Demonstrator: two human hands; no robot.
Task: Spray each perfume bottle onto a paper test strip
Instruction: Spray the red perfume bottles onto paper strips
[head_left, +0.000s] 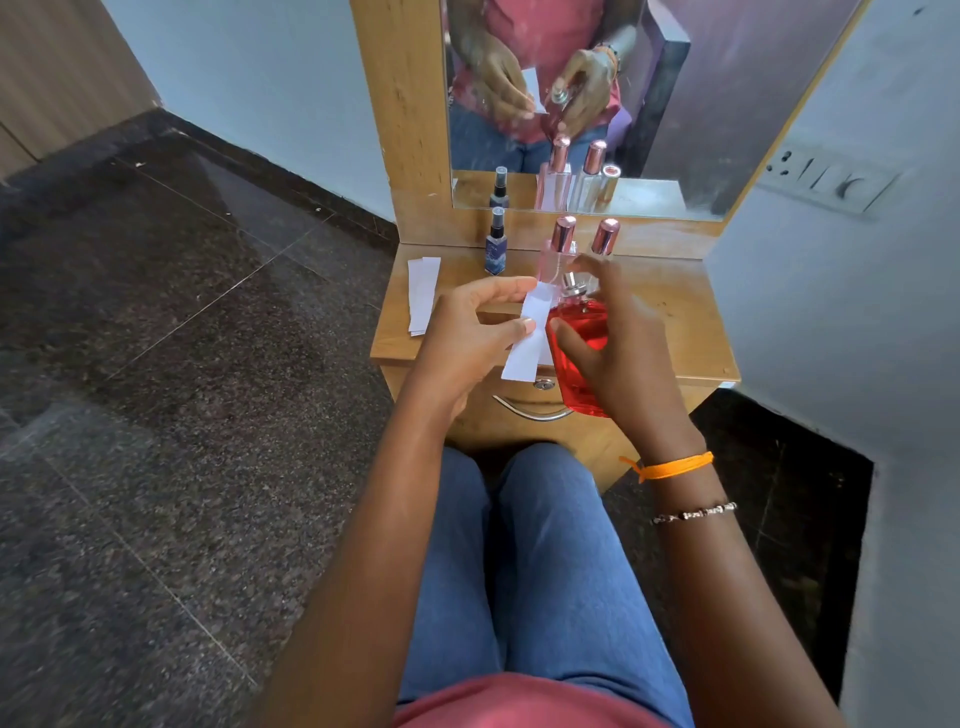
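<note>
My right hand (618, 353) grips a red perfume bottle (579, 353) above the front of the wooden dresser top (675, 312), with my index finger over its silver nozzle. My left hand (467, 332) pinches a white paper test strip (530, 338) right beside the nozzle, to its left. At the back stand a small dark blue spray bottle (496, 244) and two clear bottles with rose-gold caps (563, 236) (605, 236). Spare white strips (422, 293) lie at the dresser's left edge.
A mirror (571, 104) in a wooden frame rises behind the bottles and reflects them and my hands. A drawer with a metal handle (530, 410) faces my knees. A switch panel (826, 179) sits on the right wall. Dark stone floor spreads to the left.
</note>
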